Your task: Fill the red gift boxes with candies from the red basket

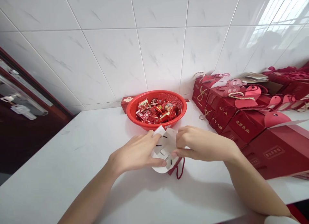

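A small paper gift box (166,152), white inside and red outside, stands with its top flaps spread, just in front of the red plastic basket (156,125) of wrapped sweets (156,111). Dark slits show in the flaps, and a dark red cord handle (180,171) hangs at its near right side. My left hand (137,153) grips the box's left flaps, thumb on the near flap and fingers at the far one. On the other side my right hand (193,142) is closed with its fingertips at the right flap. The right fingers partly hide that flap.
Many red gift boxes (231,117) with rope handles are stacked along the right. A small red box (125,103) stands behind the basket's left side. White tiled wall (111,56) closes off the back of the white table (72,153). A dark red door with keys (23,111) is at left.
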`<state>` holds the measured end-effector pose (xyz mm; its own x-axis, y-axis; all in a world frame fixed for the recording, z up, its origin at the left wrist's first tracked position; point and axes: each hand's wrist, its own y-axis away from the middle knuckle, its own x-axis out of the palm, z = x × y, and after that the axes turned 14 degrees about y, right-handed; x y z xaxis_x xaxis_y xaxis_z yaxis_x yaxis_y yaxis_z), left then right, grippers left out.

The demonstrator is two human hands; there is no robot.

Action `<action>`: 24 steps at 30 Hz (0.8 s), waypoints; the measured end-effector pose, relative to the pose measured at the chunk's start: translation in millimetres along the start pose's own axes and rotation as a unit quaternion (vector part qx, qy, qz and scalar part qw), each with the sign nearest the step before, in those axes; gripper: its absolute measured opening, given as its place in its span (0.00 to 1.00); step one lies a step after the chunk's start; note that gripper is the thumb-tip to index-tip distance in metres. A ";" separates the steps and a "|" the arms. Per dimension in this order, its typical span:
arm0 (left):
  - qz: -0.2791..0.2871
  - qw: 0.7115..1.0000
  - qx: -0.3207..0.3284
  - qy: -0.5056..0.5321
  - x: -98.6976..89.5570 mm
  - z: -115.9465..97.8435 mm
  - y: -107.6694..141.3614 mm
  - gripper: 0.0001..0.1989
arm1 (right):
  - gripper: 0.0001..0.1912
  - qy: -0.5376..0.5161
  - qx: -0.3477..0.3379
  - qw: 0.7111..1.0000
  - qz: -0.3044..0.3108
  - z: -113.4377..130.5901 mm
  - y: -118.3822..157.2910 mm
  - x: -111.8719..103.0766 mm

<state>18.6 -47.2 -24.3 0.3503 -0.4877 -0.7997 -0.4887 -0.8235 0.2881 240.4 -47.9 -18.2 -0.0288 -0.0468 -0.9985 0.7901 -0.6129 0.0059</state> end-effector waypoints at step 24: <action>-0.013 0.998 -0.051 0.033 -31.9 26.3 -4.9 0.26 | 0.23 0.013 0.092 0.992 0.081 -11.2 -14.2 9.5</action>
<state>-11.1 -19.9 -14.1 0.4151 -0.4808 -0.7723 -0.3964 -0.8597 0.3222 235.7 -30.9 -28.4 0.1074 -0.1368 -0.9848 0.6575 -0.7332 0.1736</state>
